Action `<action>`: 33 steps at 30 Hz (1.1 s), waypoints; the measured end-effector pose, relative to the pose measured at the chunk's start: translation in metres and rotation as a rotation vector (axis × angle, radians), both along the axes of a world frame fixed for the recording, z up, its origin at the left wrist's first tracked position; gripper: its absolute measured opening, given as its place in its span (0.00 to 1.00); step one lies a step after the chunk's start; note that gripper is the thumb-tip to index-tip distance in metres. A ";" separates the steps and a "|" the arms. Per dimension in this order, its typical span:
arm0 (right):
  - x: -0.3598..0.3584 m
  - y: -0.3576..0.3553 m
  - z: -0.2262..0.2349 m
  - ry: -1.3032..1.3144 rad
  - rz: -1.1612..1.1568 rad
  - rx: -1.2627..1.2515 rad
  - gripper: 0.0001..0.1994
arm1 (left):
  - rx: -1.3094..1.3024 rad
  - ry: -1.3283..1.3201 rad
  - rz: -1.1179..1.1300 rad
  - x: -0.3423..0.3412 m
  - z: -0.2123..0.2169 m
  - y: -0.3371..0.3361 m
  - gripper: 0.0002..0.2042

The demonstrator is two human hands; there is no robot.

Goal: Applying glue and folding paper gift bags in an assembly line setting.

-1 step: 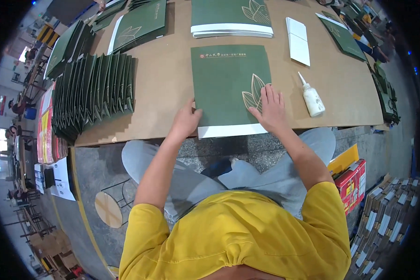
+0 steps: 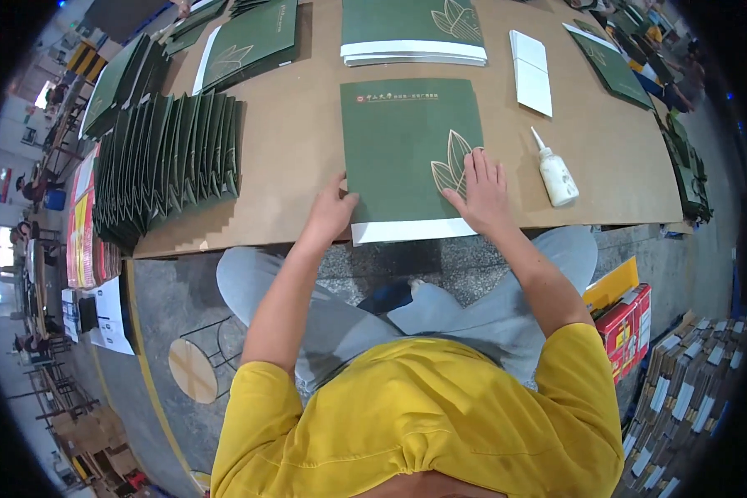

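Observation:
A flat green paper bag (image 2: 398,166), printed with a gold leaf outline, lies on the brown-topped table (image 2: 290,133) in front of me. A white strip (image 2: 415,231) shows along its near edge. My right hand (image 2: 485,195) lies flat over the bag's right side, fingers stretched and thumb apart, across the leaf print. At the left edge, my left hand (image 2: 332,209) rests with thumb and forefinger apart, touching the bag; its other fingers are partly hidden. To the right stands or lies a white squeeze bottle (image 2: 559,178) with a pointed nozzle, near a folded white card (image 2: 529,73).
A row of folded green bags (image 2: 170,153) fills the table's left side. Another green stack (image 2: 413,33) sits at the far middle, and more green bags (image 2: 249,50) lie far left. A red box (image 2: 627,328) and cardboard bundles (image 2: 693,390) are at the lower right; a stool (image 2: 193,371) stands lower left.

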State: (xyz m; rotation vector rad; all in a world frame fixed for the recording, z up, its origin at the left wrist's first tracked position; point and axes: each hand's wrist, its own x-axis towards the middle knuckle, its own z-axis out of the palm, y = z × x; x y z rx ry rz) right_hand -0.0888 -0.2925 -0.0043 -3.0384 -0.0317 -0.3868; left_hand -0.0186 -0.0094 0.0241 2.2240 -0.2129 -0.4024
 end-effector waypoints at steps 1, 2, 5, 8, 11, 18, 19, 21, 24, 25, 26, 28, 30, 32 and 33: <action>0.000 -0.001 -0.001 0.003 0.007 0.005 0.40 | -0.039 0.083 0.065 0.001 -0.009 -0.002 0.30; -0.001 -0.002 -0.003 -0.006 0.012 0.014 0.40 | -0.079 0.167 0.130 0.000 -0.017 -0.003 0.30; 0.000 -0.008 -0.011 -0.008 0.001 -0.014 0.40 | 0.452 -0.651 0.014 -0.026 -0.010 -0.036 0.30; 0.001 -0.003 -0.003 0.006 0.027 -0.046 0.40 | 0.535 -0.856 -0.276 -0.024 -0.034 -0.016 0.30; -0.004 -0.005 0.000 -0.001 0.026 -0.009 0.36 | 0.482 -0.684 -0.339 -0.022 -0.023 -0.022 0.30; -0.032 -0.060 -0.004 -0.075 0.262 0.311 0.17 | 0.214 -0.835 -0.501 -0.010 -0.029 0.027 0.22; -0.037 -0.068 0.004 -0.073 0.255 0.304 0.17 | 0.205 -0.835 -0.504 -0.009 -0.020 0.030 0.22; -0.042 -0.078 0.024 0.027 0.438 0.232 0.18 | 0.232 -0.863 -0.595 -0.010 -0.002 0.034 0.22; -0.039 -0.077 0.044 0.019 0.570 0.098 0.18 | 0.220 -0.839 -0.651 -0.013 0.004 0.039 0.21; -0.038 -0.077 0.048 0.019 0.577 0.096 0.18 | 0.222 -0.839 -0.643 -0.011 0.003 0.041 0.21; -0.039 -0.077 0.051 0.046 0.578 0.075 0.18 | 0.237 -0.831 -0.669 -0.009 0.002 0.044 0.20; -0.039 -0.078 0.043 0.074 0.593 0.056 0.18 | 0.260 -0.818 -0.681 -0.007 -0.006 0.048 0.19; -0.039 -0.080 0.019 0.104 0.210 0.340 0.18 | -0.024 -0.497 -0.401 -0.006 -0.020 0.041 0.16; -0.039 -0.081 0.006 0.079 0.161 0.528 0.18 | -0.095 -0.418 -0.329 -0.007 -0.020 0.035 0.15; -0.038 -0.077 0.004 0.046 0.172 0.533 0.19 | -0.092 -0.433 -0.324 -0.009 -0.021 0.038 0.15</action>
